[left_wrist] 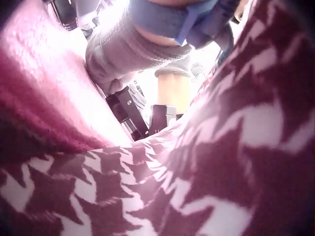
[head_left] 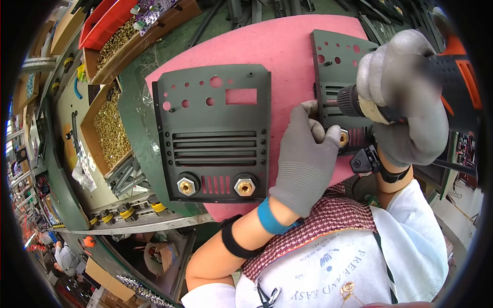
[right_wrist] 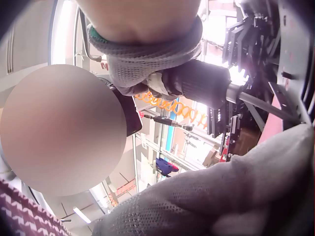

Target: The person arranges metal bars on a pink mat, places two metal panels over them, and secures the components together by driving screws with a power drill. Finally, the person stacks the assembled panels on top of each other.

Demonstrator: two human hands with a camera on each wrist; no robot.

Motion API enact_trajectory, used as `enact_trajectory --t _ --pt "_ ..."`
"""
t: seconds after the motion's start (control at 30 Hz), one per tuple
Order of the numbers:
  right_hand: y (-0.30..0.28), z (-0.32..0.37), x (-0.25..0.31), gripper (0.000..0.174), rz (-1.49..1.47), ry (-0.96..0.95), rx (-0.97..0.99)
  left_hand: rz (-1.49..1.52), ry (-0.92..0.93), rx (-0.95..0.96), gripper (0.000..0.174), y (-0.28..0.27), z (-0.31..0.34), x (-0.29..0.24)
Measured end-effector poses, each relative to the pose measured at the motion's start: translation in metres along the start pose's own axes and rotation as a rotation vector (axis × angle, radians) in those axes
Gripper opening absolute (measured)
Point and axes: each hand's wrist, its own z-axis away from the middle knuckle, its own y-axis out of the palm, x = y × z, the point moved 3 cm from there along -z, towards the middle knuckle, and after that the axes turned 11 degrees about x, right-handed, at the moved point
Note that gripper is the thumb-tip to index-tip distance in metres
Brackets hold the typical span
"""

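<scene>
In the head view my gloved right hand (head_left: 398, 90) grips a black and orange power drill (head_left: 454, 90), its chuck (head_left: 349, 101) pointing left over a dark metal panel (head_left: 341, 43). The right wrist view shows the drill's long bit (right_wrist: 266, 105) reaching to the panel, close to the fingertips of my left glove (right_wrist: 236, 177). My left hand (head_left: 308, 159) holds the panel's left edge, fingers bent, thumb beside a brass hex fitting (head_left: 343, 137). A matching panel (head_left: 195, 115) lies to the left, with two brass fittings (head_left: 245, 187) along its lower edge.
Both panels lie on a pink foam sheet (head_left: 292, 56) over a green bench. Wooden bins of small brass parts (head_left: 110, 128) and a red bin (head_left: 102, 23) stand left. More dark metal parts (head_left: 241, 10) lie at the back. A checked apron (left_wrist: 147, 196) fills much of the left wrist view.
</scene>
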Motion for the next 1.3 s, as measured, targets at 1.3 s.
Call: enact_trajectory --t 1.3 --pt "-0.029 0.017 0.048 0.016 -0.154 -0.021 -0.015 0.757 -0.091 0.369 0.047 -0.02 0.0 -0.029"
